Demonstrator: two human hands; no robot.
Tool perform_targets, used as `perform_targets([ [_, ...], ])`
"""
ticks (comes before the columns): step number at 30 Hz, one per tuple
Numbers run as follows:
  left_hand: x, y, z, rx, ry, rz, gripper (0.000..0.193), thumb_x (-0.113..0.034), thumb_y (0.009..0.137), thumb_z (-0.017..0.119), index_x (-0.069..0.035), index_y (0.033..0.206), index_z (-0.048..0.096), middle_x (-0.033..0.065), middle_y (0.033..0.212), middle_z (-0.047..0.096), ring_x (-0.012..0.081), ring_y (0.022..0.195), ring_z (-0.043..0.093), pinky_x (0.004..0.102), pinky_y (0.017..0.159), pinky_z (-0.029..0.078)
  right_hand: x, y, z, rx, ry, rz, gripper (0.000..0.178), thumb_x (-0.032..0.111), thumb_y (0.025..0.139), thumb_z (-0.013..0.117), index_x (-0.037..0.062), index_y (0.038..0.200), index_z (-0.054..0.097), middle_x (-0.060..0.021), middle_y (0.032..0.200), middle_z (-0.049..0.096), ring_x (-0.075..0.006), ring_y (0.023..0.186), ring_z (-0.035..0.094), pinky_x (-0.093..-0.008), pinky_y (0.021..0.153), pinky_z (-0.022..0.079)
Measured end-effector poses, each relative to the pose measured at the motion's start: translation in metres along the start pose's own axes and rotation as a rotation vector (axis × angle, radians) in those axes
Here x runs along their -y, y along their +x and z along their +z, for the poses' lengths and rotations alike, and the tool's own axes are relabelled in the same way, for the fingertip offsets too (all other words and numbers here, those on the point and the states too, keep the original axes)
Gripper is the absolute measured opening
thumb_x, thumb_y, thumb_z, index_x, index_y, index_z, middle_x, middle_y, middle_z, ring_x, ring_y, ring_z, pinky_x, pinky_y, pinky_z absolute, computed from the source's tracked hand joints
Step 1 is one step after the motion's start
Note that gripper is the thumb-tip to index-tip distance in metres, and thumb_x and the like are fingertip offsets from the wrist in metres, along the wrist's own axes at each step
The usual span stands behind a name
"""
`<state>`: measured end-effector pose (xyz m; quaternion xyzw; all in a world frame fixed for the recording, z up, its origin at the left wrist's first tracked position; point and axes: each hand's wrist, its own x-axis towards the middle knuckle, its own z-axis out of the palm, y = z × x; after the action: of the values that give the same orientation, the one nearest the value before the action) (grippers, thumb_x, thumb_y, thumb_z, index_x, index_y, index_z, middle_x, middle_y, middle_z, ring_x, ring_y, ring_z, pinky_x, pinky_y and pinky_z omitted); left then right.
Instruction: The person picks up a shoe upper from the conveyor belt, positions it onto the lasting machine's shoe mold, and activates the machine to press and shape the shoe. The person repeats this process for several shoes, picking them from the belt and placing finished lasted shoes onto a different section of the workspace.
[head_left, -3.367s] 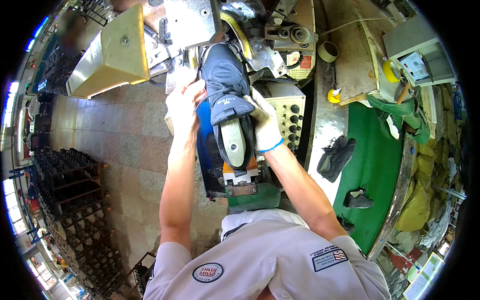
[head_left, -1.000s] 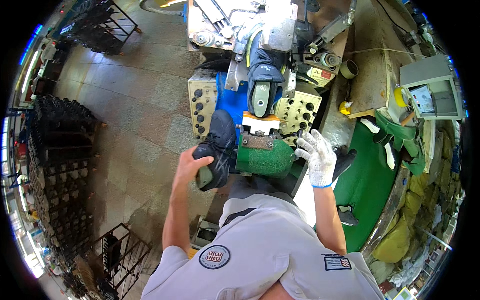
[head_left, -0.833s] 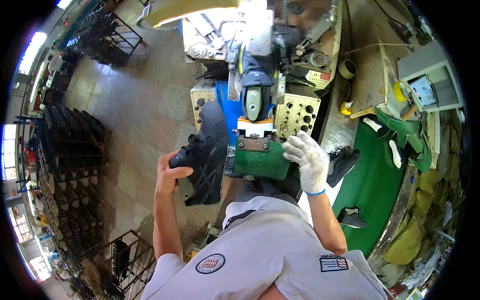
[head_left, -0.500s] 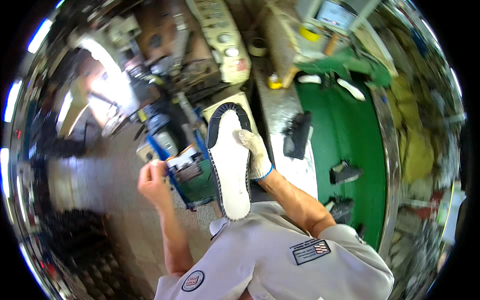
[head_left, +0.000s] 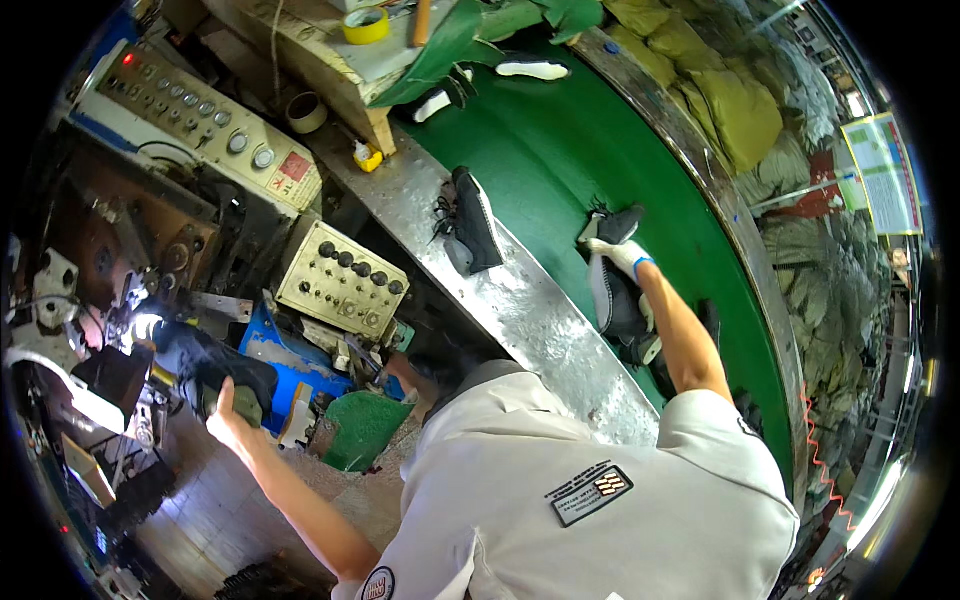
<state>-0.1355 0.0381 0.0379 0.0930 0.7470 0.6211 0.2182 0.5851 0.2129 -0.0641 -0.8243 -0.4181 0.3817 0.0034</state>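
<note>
My right hand (head_left: pixel 617 256), in a pale knitted glove, is closed on the end of a dark shoe (head_left: pixel 622 308) with a pale sole edge, over the green conveyor belt (head_left: pixel 680 265). Another dark laced shoe (head_left: pixel 618 224) lies just beyond my fingers. Out to the left, my bare left hand (head_left: pixel 230 422) grips a dark shoe-like piece (head_left: pixel 222 368) with an olive-green end, at a lit machine (head_left: pixel 105 385). The thumb lies on this piece; the other fingers are mostly hidden.
Along the belt runs a metal ledge (head_left: pixel 540 310) with a dark shoe (head_left: pixel 470 222) on it. Control boxes (head_left: pixel 342 278) with knobs stand at the left. A wooden table (head_left: pixel 350 75) bears yellow tape (head_left: pixel 366 26). Piled cloth (head_left: pixel 735 105) lines the far right.
The view has turned toward the belt. My right hand has carried the shoe from in front of me out to the right over the belt. My left hand has reached left to the dark piece.
</note>
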Motion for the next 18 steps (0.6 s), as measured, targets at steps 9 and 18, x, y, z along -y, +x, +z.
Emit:
perform_targets([
  [9,-0.04,-0.159,0.047,0.396,-0.145,-0.106,0.038,0.001,0.07,0.07,0.011,0.106,0.067,0.0165,0.097,0.071,0.0242,0.076,0.069,0.0373,0.075,0.057,0.139,-0.092,0.068,0.369,0.645,-0.563,0.08,0.046,0.091,0.07,-0.0055,0.146,0.042,-0.0215,0.132,0.061,-0.0277,0.122,0.061,-0.0379,0.098,0.051],
  [18,-0.037,-0.245,0.146,1.063,0.362,0.412,0.067,-0.022,0.086,0.077,0.008,0.138,0.049,0.0193,0.122,0.065,0.0232,0.111,0.063,0.035,0.096,0.049,0.192,-0.193,0.121,0.857,1.67,-0.343,0.047,0.033,0.095,0.066,-0.0015,0.126,0.057,-0.0136,0.111,0.069,-0.0254,0.097,0.069,-0.0402,0.09,0.056],
])
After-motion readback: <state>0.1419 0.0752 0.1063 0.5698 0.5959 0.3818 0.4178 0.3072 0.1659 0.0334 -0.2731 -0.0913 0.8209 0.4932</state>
